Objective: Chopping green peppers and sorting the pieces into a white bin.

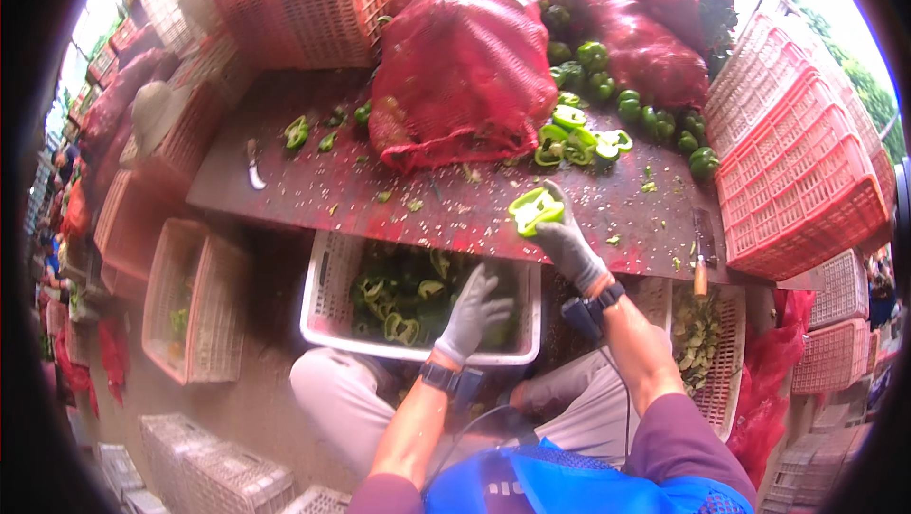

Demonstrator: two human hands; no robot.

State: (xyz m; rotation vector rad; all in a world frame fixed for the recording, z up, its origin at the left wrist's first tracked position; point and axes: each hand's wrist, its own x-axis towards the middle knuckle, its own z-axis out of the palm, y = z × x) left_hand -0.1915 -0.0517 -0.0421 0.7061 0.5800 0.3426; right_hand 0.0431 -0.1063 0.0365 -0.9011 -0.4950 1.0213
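My right hand (570, 246), in a grey glove, grips a cut green bell pepper half (534, 211) just above the table's near edge; its pale inside shows. My left hand (474, 312), gloved alike, hovers with fingers spread and nothing in them over a white crate (313, 291). In that crate, below the table edge, lie several cut pepper pieces (400, 328). Beyond my right hand, more cut peppers (569, 142) are heaped on the table beside a red mesh sack (465, 68).
Whole green peppers (655, 122) spill across the dark red table (332, 177), which is strewn with seeds. A curved knife (255, 168) lies at the left and a wooden-handled knife (700, 267) at the right. Pink crates (797, 172) stand on both sides. Another crate (726, 362) holds pepper scraps.
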